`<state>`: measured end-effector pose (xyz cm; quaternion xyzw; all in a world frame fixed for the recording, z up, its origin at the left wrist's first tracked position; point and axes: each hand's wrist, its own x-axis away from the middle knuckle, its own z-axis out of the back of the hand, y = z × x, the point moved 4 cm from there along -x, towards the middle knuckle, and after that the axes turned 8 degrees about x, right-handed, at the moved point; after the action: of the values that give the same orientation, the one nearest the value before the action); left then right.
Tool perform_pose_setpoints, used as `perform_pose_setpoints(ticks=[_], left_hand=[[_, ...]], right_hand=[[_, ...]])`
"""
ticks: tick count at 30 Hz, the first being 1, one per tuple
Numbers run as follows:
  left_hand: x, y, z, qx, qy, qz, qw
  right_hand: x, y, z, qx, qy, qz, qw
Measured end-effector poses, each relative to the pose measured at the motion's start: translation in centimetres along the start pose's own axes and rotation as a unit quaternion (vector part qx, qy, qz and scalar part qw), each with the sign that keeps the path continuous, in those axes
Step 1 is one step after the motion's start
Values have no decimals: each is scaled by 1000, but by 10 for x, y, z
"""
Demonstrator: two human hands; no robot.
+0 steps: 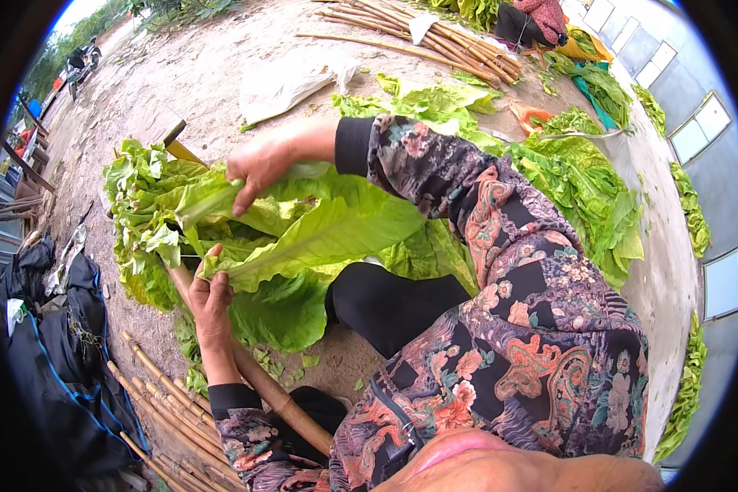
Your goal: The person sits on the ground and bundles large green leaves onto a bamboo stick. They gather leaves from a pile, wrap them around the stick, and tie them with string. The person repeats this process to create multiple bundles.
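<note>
A big green leaf is held by its pale stem in the closed fingers of the right hand, while the bamboo stick under the leaf bunch is gripped by the left hand so it is kept steady.

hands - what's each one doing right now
left hand: closed on the stem end of a green leaf, against a bamboo pole.
right hand: closed on another leaf's stem.
</note>
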<state>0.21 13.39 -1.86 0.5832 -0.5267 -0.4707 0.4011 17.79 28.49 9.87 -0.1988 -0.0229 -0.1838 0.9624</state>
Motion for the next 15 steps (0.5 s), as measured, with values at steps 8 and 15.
perform_pose_setpoints(ticks=[8, 15], left_hand=[[28, 35, -8, 30, 27, -8, 999], [57, 57, -7, 53, 76, -37, 995]], right_hand=[[-19, -39, -94, -243, -284, -42, 927], [-4, -73, -97, -192, 41, 83, 977]])
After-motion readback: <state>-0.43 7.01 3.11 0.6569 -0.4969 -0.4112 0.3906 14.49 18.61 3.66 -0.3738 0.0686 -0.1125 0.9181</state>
